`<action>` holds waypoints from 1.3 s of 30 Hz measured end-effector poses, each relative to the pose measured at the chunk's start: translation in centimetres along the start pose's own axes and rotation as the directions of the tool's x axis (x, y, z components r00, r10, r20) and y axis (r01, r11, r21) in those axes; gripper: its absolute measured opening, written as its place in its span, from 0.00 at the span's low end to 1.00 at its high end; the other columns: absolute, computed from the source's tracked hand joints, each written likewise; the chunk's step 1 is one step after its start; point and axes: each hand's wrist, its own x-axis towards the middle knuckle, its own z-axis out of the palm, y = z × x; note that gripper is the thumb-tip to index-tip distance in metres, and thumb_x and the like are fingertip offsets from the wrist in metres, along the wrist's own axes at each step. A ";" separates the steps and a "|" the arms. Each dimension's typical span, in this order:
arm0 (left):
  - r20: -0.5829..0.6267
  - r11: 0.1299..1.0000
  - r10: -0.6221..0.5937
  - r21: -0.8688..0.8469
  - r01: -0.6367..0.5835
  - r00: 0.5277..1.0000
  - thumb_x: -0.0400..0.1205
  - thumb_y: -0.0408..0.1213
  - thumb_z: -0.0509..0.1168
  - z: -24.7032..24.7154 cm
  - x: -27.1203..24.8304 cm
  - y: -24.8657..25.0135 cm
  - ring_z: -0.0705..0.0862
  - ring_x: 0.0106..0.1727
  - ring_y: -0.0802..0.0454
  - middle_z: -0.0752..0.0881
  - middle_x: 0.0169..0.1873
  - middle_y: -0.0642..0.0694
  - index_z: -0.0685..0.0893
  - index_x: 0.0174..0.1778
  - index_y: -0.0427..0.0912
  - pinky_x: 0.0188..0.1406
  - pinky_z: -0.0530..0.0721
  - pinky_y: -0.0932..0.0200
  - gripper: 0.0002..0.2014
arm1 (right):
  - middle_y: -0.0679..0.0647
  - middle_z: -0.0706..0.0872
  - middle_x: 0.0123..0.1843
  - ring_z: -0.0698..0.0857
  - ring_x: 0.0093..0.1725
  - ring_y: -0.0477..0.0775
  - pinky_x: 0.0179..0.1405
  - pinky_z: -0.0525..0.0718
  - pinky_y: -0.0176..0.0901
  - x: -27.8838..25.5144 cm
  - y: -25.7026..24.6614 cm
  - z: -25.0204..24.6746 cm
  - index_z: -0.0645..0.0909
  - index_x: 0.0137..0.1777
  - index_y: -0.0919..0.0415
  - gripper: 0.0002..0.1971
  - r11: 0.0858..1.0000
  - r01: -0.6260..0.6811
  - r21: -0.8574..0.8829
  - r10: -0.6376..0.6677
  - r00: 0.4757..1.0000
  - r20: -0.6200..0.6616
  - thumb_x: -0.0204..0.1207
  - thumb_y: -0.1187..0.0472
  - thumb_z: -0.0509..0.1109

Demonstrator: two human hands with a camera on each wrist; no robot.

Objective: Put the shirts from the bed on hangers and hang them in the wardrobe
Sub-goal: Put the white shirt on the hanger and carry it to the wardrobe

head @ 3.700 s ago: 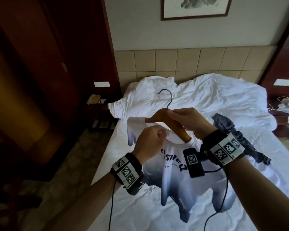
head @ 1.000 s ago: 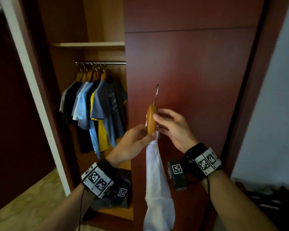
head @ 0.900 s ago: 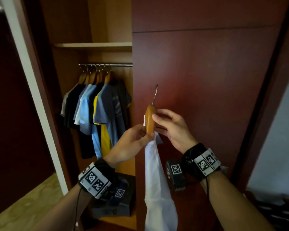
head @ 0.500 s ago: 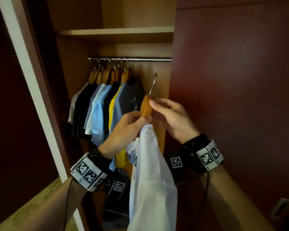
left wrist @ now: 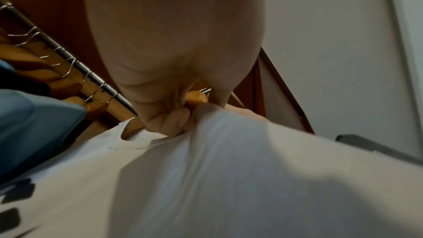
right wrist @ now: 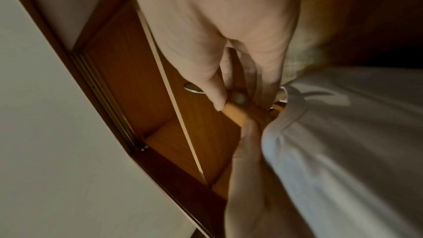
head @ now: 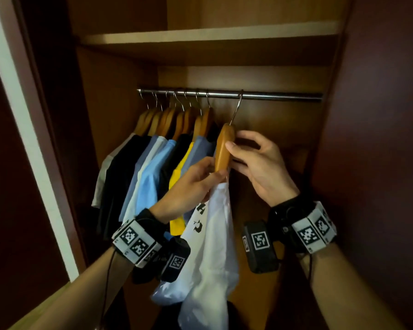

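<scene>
Both hands pinch wooden hanger (head: 222, 151) mid-frame: left hand (head: 188, 186) at its lower end by white shirt (head: 212, 246), right hand (head: 260, 167) higher; hook over rail (head: 272, 95)

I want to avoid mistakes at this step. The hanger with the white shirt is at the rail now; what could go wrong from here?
The hook may not be fully over the rail; if both hands let go early, the hanger could drop. The white shirt hangs bunched and might slide off. The left hand might snag the neighbouring shirts.

My white shirt (head: 215, 246) cut off below, its black lettering (head: 197, 219) half folded away, hanger (head: 222, 151) shoulders hidden inside.
</scene>
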 end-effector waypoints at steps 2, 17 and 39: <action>0.003 1.000 -0.004 0.008 0.004 1.000 0.92 0.38 0.62 -0.9 2.0 -1.3 0.72 0.27 0.56 0.76 0.32 0.52 0.79 0.58 0.36 0.24 0.71 0.62 0.08 | 0.63 0.92 0.64 0.94 0.60 0.59 0.61 0.93 0.55 2.2 1.0 0.5 0.84 0.68 0.58 0.18 1.000 -0.009 0.009 0.009 0.999 -0.050 0.81 0.70 0.78; -0.022 0.999 0.030 0.035 -0.029 0.999 0.87 0.47 0.70 -7.5 11.8 -7.8 0.87 0.48 0.51 0.86 0.52 0.43 0.74 0.74 0.42 0.43 0.86 0.53 0.23 | 0.63 0.93 0.61 0.95 0.56 0.57 0.57 0.94 0.57 12.6 5.5 4.5 0.83 0.71 0.58 0.19 0.994 0.048 -0.096 -0.082 0.913 -0.399 0.82 0.67 0.78; 0.067 0.914 0.072 0.396 -0.093 0.995 0.79 0.53 0.77 -10.6 12.3 -9.1 0.81 0.32 0.57 0.83 0.29 0.52 0.80 0.30 0.46 0.32 0.76 0.58 0.19 | 0.57 0.91 0.66 0.90 0.65 0.56 0.69 0.88 0.54 19.9 6.2 4.8 0.81 0.73 0.54 0.18 0.974 -0.016 -0.227 -0.068 0.931 -0.357 0.86 0.67 0.73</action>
